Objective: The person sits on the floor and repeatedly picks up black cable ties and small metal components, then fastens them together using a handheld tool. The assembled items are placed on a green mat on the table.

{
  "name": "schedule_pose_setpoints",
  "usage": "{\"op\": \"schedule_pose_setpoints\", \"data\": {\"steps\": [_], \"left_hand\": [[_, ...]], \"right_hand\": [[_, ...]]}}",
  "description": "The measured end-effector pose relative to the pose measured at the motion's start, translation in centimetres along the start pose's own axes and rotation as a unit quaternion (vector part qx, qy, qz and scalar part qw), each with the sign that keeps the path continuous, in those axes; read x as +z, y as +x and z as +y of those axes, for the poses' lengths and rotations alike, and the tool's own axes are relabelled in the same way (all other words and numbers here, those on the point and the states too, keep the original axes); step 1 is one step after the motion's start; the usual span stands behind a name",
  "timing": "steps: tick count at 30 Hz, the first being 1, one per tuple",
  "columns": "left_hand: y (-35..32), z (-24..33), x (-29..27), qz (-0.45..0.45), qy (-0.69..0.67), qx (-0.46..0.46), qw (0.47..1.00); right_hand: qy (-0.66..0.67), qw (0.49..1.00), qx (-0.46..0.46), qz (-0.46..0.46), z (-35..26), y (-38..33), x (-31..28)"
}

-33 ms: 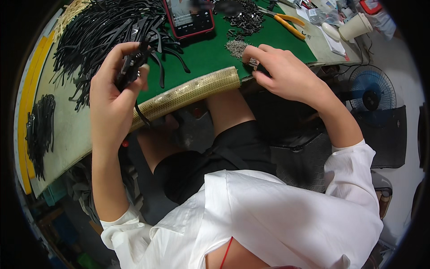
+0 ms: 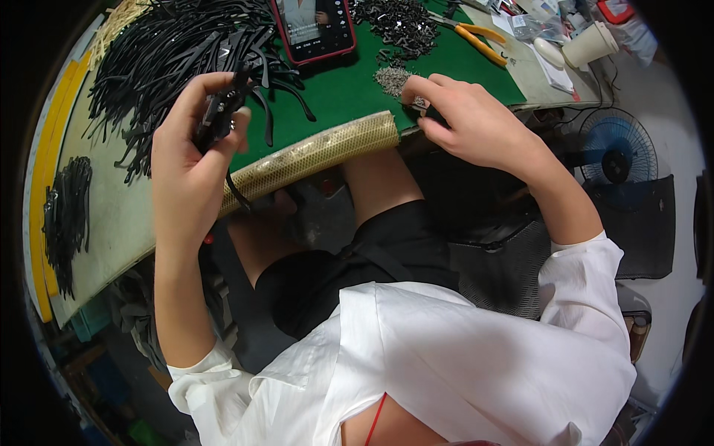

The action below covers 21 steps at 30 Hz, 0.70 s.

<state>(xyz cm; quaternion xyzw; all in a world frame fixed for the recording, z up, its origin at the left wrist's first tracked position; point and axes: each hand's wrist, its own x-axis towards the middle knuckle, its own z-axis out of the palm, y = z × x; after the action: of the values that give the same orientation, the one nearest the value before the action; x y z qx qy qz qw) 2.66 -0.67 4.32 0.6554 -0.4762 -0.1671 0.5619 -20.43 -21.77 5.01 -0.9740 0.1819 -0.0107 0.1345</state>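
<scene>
My left hand (image 2: 182, 152) is raised over the table's left part, closed round several black eyeglass temples (image 2: 217, 115). One dark curved tip hangs below it by the hose. A large heap of loose black temples (image 2: 171, 56) lies just beyond. My right hand (image 2: 476, 126) is at the table's near edge, its thumb and fingers curled together around something dark, with a small shiny bit at the fingertips; I cannot make out what it is. Beside those fingertips is a small pile of tiny grey metal pieces, perhaps screws (image 2: 392, 79). Farther back are many small black parts (image 2: 405, 31).
A clear mesh-reinforced hose (image 2: 316, 151) runs along the front edge of the green mat (image 2: 349, 93). A red-cased phone (image 2: 316, 37) stands behind. Orange-handled pliers (image 2: 482, 43) and a white cup (image 2: 591, 44) lie at right. A fan (image 2: 617, 152) is beside the table.
My left hand has shifted very slightly to the right, still holding the temples. The phone's picture differs, and a dark blur above it is gone. My right hand looks nearly still.
</scene>
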Motion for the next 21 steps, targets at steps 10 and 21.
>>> {"op": "schedule_pose_setpoints", "data": {"steps": [10, 21], "left_hand": [[-0.45, -0.47, 0.55, 0.001, -0.013, -0.002, 1.000], [-0.40, -0.85, 0.38, -0.021, 0.012, -0.013, 1.000]], "right_hand": [[0.011, 1.000, -0.001, 0.005, 0.05, -0.06, 0.11], [0.006, 1.000, 0.019, 0.017, 0.01, 0.01, 0.35]]}}
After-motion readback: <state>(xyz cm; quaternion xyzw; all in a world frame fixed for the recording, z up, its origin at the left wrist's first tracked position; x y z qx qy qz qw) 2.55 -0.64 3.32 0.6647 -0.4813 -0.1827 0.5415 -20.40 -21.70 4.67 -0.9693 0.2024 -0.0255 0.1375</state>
